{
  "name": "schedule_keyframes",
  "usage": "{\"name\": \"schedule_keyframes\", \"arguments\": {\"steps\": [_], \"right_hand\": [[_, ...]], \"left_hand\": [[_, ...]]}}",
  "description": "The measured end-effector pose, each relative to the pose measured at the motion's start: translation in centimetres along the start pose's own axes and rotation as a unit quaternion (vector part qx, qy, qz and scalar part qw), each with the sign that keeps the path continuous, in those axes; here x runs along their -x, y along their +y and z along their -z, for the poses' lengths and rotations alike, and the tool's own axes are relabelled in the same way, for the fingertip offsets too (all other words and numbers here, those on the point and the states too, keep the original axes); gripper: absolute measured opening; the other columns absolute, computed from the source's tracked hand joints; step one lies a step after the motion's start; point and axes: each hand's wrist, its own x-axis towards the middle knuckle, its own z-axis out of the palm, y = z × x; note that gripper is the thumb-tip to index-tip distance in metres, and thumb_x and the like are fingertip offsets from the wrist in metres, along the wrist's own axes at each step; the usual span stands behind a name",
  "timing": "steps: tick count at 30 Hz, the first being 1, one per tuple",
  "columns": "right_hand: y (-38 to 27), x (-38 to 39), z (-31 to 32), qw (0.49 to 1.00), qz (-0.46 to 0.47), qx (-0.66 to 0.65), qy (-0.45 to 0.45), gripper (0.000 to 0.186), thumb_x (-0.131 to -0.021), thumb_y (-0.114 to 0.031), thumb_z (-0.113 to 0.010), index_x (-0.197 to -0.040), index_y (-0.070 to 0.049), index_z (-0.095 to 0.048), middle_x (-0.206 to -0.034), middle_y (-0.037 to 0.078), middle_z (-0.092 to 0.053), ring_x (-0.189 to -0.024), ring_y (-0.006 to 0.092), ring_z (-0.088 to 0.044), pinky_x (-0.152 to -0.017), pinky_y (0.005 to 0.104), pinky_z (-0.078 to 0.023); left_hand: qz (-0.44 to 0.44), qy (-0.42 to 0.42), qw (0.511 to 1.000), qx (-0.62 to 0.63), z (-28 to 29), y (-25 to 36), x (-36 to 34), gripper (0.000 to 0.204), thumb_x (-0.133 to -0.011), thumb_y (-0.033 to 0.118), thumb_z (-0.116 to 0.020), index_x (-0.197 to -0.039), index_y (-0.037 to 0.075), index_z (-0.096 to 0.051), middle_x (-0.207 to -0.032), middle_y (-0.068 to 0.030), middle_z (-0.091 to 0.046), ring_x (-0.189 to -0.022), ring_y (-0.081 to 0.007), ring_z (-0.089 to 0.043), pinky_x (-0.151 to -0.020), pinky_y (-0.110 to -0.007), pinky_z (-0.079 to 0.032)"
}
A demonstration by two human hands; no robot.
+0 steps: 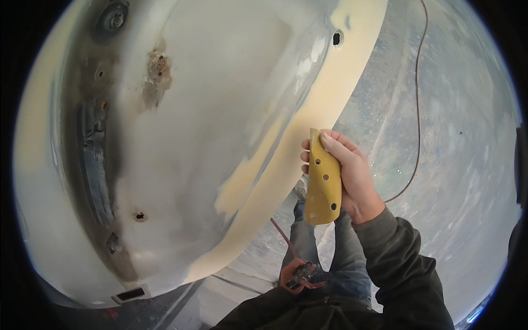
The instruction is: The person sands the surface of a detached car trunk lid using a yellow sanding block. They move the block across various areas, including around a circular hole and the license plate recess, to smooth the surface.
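Observation:
My right hand (352, 170) grips a curled strip of yellow sandpaper (322, 187) with several round holes in it, thumb on top and fingers behind. The strip is beside the edge of a large curved vehicle body panel (220, 71), coated in patchy grey with cream-yellow filler (330, 71) along its right side. Lower down, close to my legs, my left hand (287, 276) is closed around a small dark metal hose fitting or tool (302, 273). A reddish hose (283, 234) runs beside it. The exact kind of this piece is too small to make out.
A brown rust patch (158, 71) and a small hole (140, 216) mark the panel. Left of them runs a dark recess (92, 143) with fittings. On the dusty grey floor (467, 181) a thin hose (418, 110) curves along the right.

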Motion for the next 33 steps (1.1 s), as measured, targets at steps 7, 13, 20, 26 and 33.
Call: {"name": "schedule_keyframes", "arguments": {"steps": [7, 13, 20, 26, 33], "right_hand": [[9.7, 4.8, 0.6, 0.988, -0.130, -0.083, 0.000, 0.061, -0.089, -0.003, -0.067, -0.141, -0.005, -0.036, -0.113, 0.012, -0.066, -0.103, 0.0256, -0.067, -0.085, 0.0390, -0.058], [5.8, 0.9, -3.3, 0.699, 0.492, 0.482, 0.191, 0.040, -0.079, 0.001, -0.073, -0.118, -0.004, -0.062, -0.116, 0.011, -0.071, -0.096, 0.0209, -0.068, -0.077, 0.0315, -0.053], [13.8, -0.6, -5.2, 0.492, 0.556, 0.650, 0.164, 0.053, -0.080, -0.006, -0.066, -0.132, -0.001, -0.061, -0.147, 0.013, -0.055, -0.123, 0.0284, -0.054, -0.094, 0.0421, -0.045], [7.3, -4.3, -6.5, 0.480, 0.575, 0.623, 0.226, 0.051, -0.085, -0.007, -0.070, -0.135, -0.003, -0.060, -0.146, 0.012, -0.057, -0.121, 0.0287, -0.057, -0.095, 0.0411, -0.044], [7.6, -3.6, -7.0, 0.513, 0.569, 0.610, 0.203, 0.049, -0.089, -0.008, -0.068, -0.136, 0.000, -0.058, -0.144, 0.015, -0.057, -0.120, 0.0326, -0.055, -0.098, 0.0428, -0.044]], "left_hand": [[0.185, 0.069, 0.966, 0.166, 3.9, 1.3, 0.2, 0.037, -0.078, 0.016, -0.087, -0.101, 0.004, -0.061, -0.097, -0.0081, -0.068, -0.092, -0.0143, -0.065, -0.083, -0.031, -0.053], [0.067, 0.035, 0.997, -0.007, 6.6, 2.9, -0.2, 0.018, -0.091, 0.014, -0.079, -0.088, 0.004, -0.064, -0.076, -0.0034, -0.066, -0.074, -0.0093, -0.061, -0.070, -0.029, -0.050], [0.024, -0.035, 0.998, -0.057, 9.4, 0.9, 0.7, 0.011, -0.091, 0.009, -0.075, -0.094, 0.006, -0.065, -0.077, -0.0057, -0.067, -0.074, -0.0095, -0.062, -0.070, -0.030, -0.051], [0.083, -0.036, 0.992, -0.092, 10.1, 2.5, 0.4, 0.018, -0.093, 0.015, -0.076, -0.097, 0.003, -0.062, -0.087, -0.0082, -0.067, -0.082, -0.0135, -0.064, -0.077, -0.035, -0.055], [0.082, -0.102, 0.968, -0.213, 11.9, 2.3, -0.3, 0.027, -0.097, 0.021, -0.072, -0.107, 0.000, -0.058, -0.102, -0.0109, -0.066, -0.095, -0.0189, -0.069, -0.086, -0.040, -0.062]]}}
